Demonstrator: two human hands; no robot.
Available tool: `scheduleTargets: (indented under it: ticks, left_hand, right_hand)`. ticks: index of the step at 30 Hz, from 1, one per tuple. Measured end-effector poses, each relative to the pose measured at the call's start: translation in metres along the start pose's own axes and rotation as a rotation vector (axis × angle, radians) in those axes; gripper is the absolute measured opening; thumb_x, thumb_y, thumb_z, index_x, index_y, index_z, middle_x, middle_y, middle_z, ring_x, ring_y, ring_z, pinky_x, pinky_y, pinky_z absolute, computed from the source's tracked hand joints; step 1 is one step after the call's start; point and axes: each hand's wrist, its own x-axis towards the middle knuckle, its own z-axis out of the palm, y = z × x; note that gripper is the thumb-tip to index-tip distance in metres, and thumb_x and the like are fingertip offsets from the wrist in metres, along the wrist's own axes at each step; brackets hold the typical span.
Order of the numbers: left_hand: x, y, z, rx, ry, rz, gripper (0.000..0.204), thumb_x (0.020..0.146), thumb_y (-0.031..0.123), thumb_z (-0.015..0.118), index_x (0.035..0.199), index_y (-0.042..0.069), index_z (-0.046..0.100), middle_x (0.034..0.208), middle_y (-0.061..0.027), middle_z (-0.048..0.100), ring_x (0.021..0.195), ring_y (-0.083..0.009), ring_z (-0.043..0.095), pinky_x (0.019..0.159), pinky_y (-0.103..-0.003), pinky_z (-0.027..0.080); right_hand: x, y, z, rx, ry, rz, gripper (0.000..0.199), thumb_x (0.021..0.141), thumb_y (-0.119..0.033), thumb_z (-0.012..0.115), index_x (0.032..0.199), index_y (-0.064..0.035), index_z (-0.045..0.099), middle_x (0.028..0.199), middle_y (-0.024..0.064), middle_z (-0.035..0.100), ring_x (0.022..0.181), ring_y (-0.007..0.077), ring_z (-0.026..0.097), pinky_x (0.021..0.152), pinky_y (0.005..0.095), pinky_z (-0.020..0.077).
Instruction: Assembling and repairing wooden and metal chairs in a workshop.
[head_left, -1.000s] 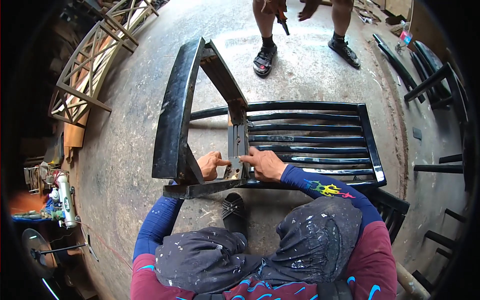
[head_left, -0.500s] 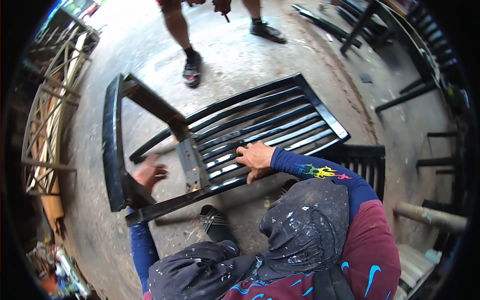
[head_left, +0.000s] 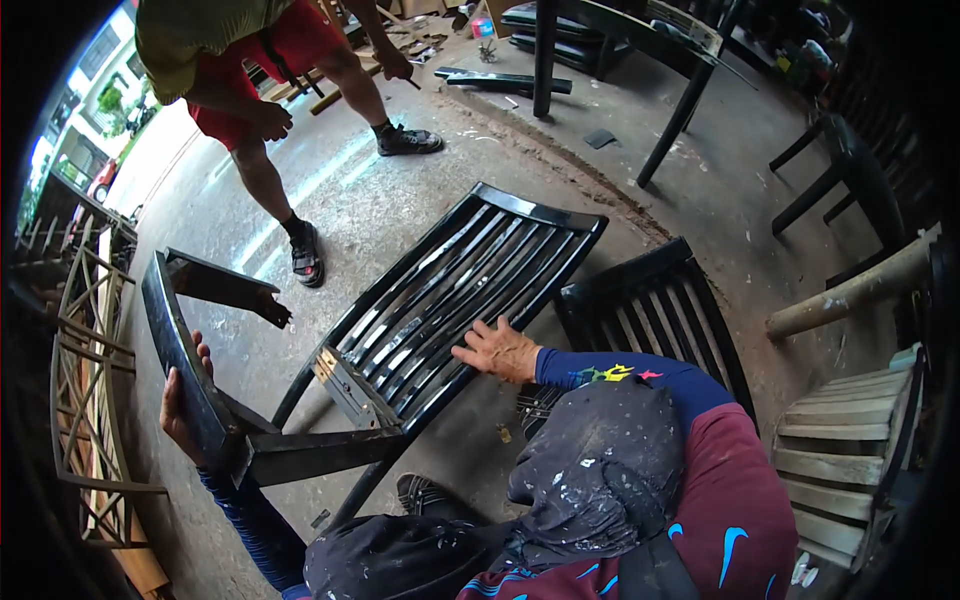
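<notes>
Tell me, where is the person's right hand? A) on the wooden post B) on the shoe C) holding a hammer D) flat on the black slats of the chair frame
D: the right hand lies palm down on the black slatted chair frame, fingers spread, holding no tool.

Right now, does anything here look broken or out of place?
Yes: the black slatted chair frame lies tipped on the concrete, gripped by the left hand, the right hand flat on its slats. One leg ends in a ragged, broken-looking tip.
</notes>
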Motion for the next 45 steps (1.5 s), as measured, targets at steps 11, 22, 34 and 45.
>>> scheduleTargets:
  ticks: [11, 22, 34, 45]
  left_hand:
    - [0.067, -0.050, 0.039, 0.148, 0.027, -0.048, 0.056, 0.095, 0.012, 0.047, 0.138, -0.021, 0.031, 0.137, -0.0310, 0.049, 0.127, -0.0352, 0.053, 0.108, -0.036, 0.046]
    - [0.076, -0.070, 0.014, 0.054, -0.028, -0.252, 0.059, 0.091, 0.011, 0.048, 0.134, -0.026, 0.031, 0.133, -0.0373, 0.049, 0.119, -0.0398, 0.059, 0.107, -0.040, 0.047]
    - [0.047, -0.070, 0.051, 0.116, 0.099, -0.196, 0.053, 0.088, 0.011, 0.053, 0.129, -0.021, 0.043, 0.119, -0.0342, 0.060, 0.103, -0.0337, 0.068, 0.089, -0.035, 0.058]
    - [0.048, -0.063, 0.028, 0.225, 0.085, -0.231, 0.048, 0.096, 0.021, 0.051, 0.126, -0.016, 0.049, 0.116, -0.0298, 0.064, 0.096, -0.0265, 0.071, 0.084, -0.030, 0.059]
  right_hand:
    - [0.009, 0.074, 0.049, -0.112, 0.115, 0.098, 0.049, 0.086, -0.019, 0.056, 0.135, -0.0157, 0.053, 0.112, 0.0081, 0.056, 0.109, 0.0265, 0.051, 0.080, 0.0497, 0.0482]
    - [0.021, 0.077, 0.066, -0.106, 0.050, 0.149, 0.063, 0.081, -0.008, 0.061, 0.142, -0.0135, 0.047, 0.117, 0.0096, 0.055, 0.111, 0.0287, 0.051, 0.086, 0.0470, 0.0460]
    - [0.016, 0.067, 0.044, -0.039, -0.057, 0.196, 0.075, 0.071, -0.010, 0.071, 0.142, -0.0101, 0.045, 0.116, 0.0108, 0.053, 0.113, 0.0293, 0.049, 0.097, 0.0475, 0.0379]
    - [0.035, 0.074, 0.021, 0.167, -0.275, 0.240, 0.067, 0.073, -0.011, 0.068, 0.138, -0.0092, 0.049, 0.119, 0.0137, 0.053, 0.119, 0.0324, 0.047, 0.098, 0.0550, 0.0389]
